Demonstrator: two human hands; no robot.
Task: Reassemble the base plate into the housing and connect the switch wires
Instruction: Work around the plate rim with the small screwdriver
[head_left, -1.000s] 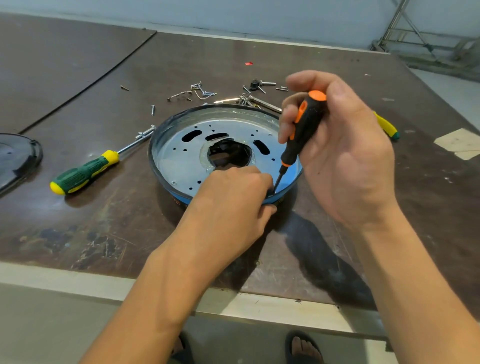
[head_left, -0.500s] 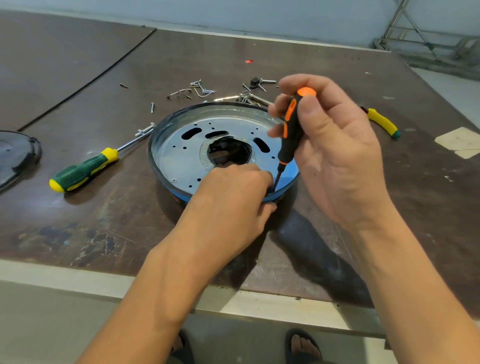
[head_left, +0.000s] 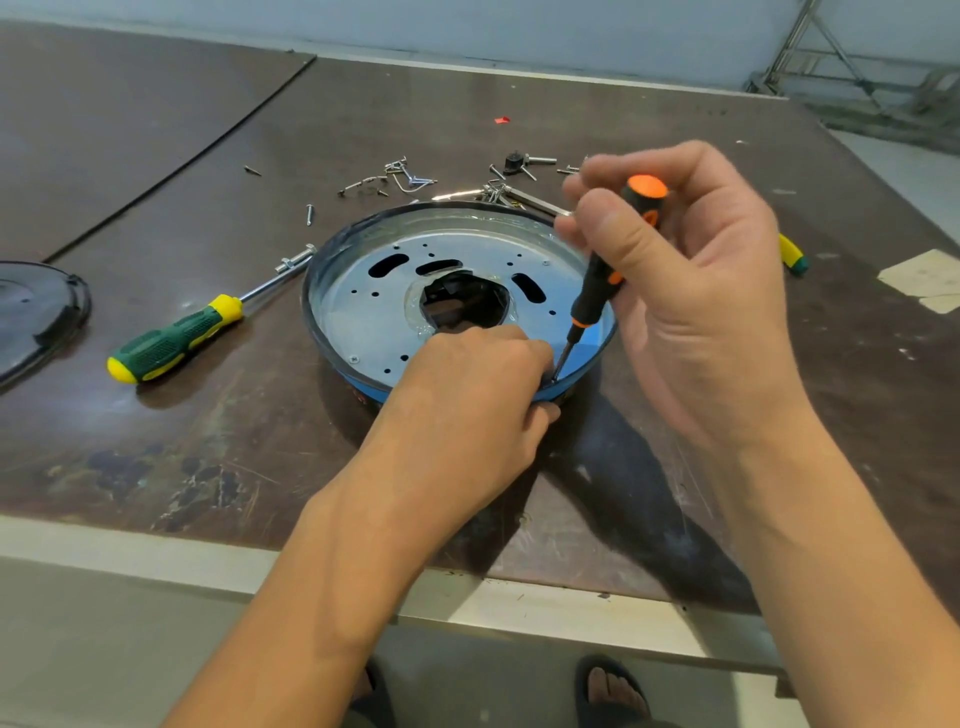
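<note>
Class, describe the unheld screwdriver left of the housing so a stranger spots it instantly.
Find the round blue-rimmed housing mid-table. Left of it lies a screwdriver, shaft toward the rim. Its green handle with yellow ends separates it from the orange-and-black one in the right hand.

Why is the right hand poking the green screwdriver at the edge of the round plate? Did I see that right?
Not quite. The head view shows the right hand holding the black-and-orange screwdriver, tip at the edge of the base plate in the housing. The green screwdriver lies on the table.
</note>
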